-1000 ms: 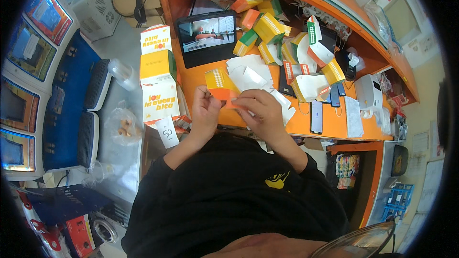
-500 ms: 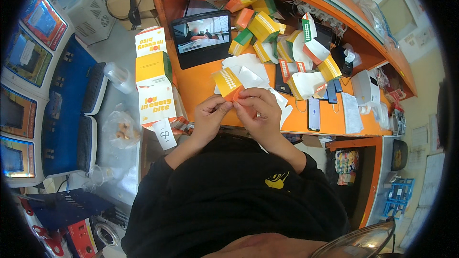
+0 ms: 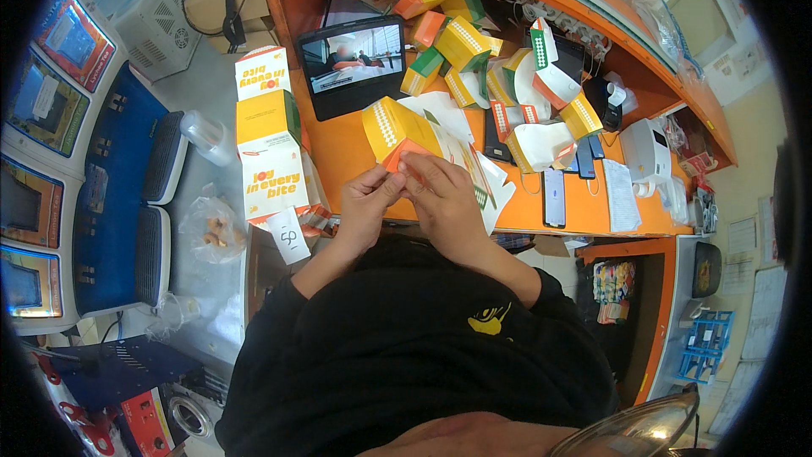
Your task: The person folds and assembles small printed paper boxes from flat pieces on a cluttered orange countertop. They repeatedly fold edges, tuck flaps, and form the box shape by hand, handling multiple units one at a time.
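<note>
A yellow and orange cardboard food carton with a row of white marks is held up over the orange counter, its orange end toward me. My left hand is closed on the near edge of that carton, thumb and fingers pinching low on its left. My right hand closes on the orange end from the right, its fingertips touching those of my left hand. Just beyond the carton, flat cardboard sheets lie on the counter, partly hidden by it and by my right hand.
Folded cartons are heaped at the back. A tablet leans at the back left. Stacked flat cartons with a paper tag stand on the left. A phone, a cloth and a white device are on the right.
The carton has been turned and spread in my hands, showing more of its yellow side. Both hands have shifted slightly left, with the right hand's fingers lower on the orange end.
</note>
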Demonstrator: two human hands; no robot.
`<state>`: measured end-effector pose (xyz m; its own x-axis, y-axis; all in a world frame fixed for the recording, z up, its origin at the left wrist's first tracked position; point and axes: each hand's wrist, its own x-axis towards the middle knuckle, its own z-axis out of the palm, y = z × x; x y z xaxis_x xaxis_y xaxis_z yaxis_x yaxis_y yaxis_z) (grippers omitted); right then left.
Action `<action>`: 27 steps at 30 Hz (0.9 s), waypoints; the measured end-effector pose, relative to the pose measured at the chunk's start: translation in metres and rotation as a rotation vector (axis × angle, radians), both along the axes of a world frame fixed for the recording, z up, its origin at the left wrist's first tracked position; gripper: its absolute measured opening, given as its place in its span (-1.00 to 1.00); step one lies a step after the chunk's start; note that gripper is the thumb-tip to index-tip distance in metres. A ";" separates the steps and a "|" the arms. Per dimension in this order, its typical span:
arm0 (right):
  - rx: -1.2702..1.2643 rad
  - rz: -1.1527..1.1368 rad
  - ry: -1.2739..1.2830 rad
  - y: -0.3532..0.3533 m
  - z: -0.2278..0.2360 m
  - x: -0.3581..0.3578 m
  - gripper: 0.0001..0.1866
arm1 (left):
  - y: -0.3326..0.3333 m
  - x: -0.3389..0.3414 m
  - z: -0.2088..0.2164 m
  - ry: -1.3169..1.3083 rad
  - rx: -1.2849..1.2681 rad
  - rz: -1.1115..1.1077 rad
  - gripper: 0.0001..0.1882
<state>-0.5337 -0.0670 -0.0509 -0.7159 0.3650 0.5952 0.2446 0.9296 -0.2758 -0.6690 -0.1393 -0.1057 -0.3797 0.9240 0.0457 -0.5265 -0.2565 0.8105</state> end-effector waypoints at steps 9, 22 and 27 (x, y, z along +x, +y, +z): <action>-0.102 0.131 -0.063 -0.006 -0.009 0.006 -0.62 | 0.004 -0.011 -0.019 -0.306 0.053 -0.059 -0.82; -1.026 0.162 0.745 0.011 -0.035 0.013 -0.52 | 0.009 -0.004 -0.027 -0.483 0.155 -0.042 -0.73; -1.210 0.054 0.855 0.028 -0.029 0.008 -0.63 | 0.010 -0.001 -0.036 -0.515 0.101 -0.119 -0.72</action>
